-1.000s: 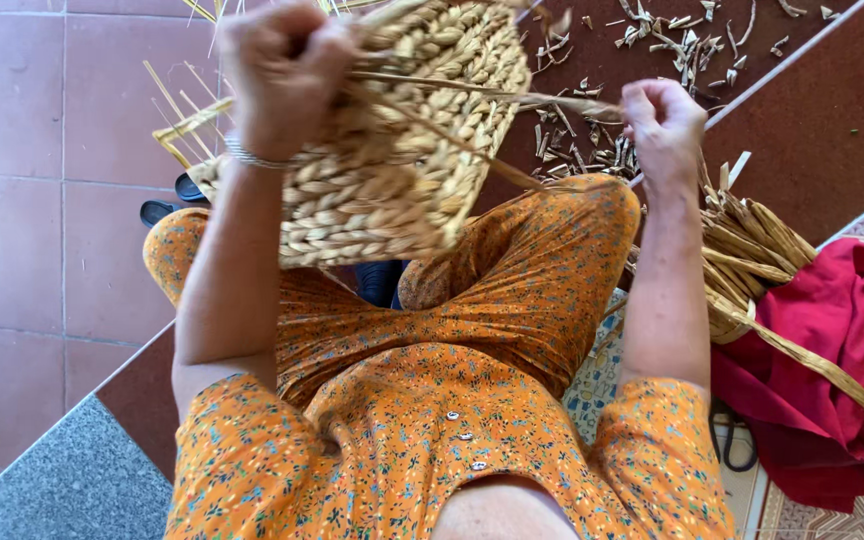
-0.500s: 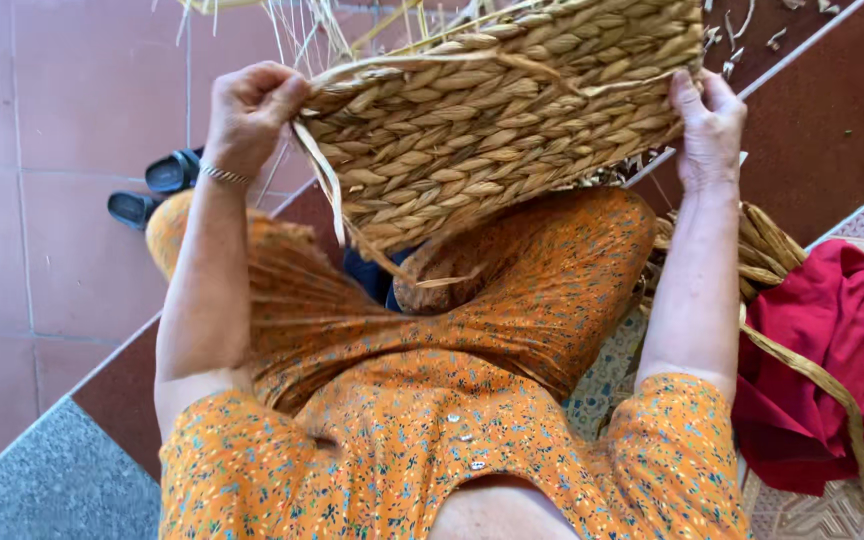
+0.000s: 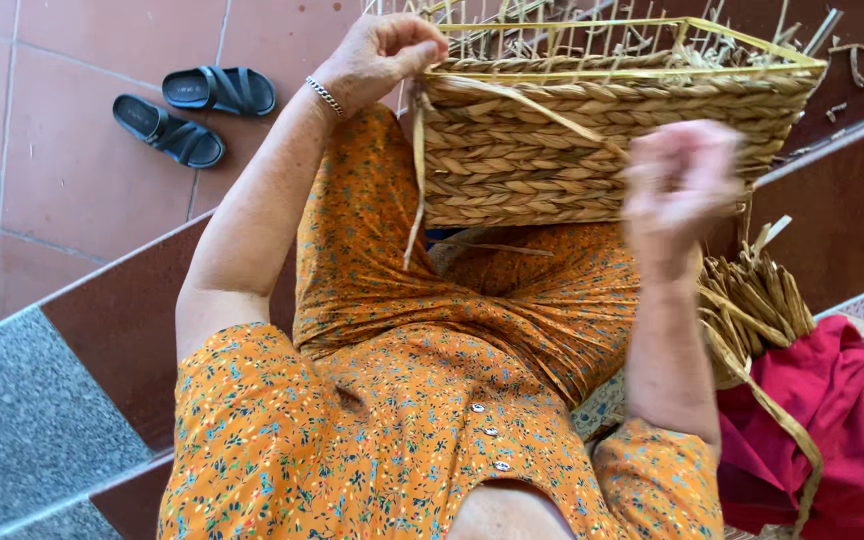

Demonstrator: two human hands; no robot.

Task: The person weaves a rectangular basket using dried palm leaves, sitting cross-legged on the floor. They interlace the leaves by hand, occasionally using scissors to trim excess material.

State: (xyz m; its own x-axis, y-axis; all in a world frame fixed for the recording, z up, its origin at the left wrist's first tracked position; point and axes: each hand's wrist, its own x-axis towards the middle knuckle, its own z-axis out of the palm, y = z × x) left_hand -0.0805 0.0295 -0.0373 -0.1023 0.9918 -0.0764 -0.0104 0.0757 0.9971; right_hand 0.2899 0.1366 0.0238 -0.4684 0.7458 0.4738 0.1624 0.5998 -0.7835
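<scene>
So a half-woven rectangular basket of braided tan straw (image 3: pixel 592 150) is propped on the lap, resting on the orange floral dress (image 3: pixel 432 330), with its bare upright stakes and yellowish frame rim (image 3: pixel 612 45) pointing away from the body. The left hand (image 3: pixel 387 50) is clamped on the near left corner of the rim, fingers closed tight around it, so the basket is being steadied there. The right hand (image 3: pixel 682 185) is blurred in front of the basket's right side; the fingers look bunched as if something thin is pinched, but whether a strand is really gripped can't be told. A long flat straw strand (image 3: pixel 522 100) is seen running diagonally across the woven wall towards that hand, and another loose end (image 3: pixel 415 200) hangs down at the left corner. By the look of it, a weaving row near the top is being worked and a strand is being pulled snug; next, that strand would probably need to be threaded between the stakes while the corner is held firm. A bundle of spare straw (image 3: pixel 752 305) is lying on a red cloth (image 3: pixel 832 430) at the right, and a pair of black sandals (image 3: pixel 192 110) is parked on the pink tiled floor (image 3: pixel 72 200).
</scene>
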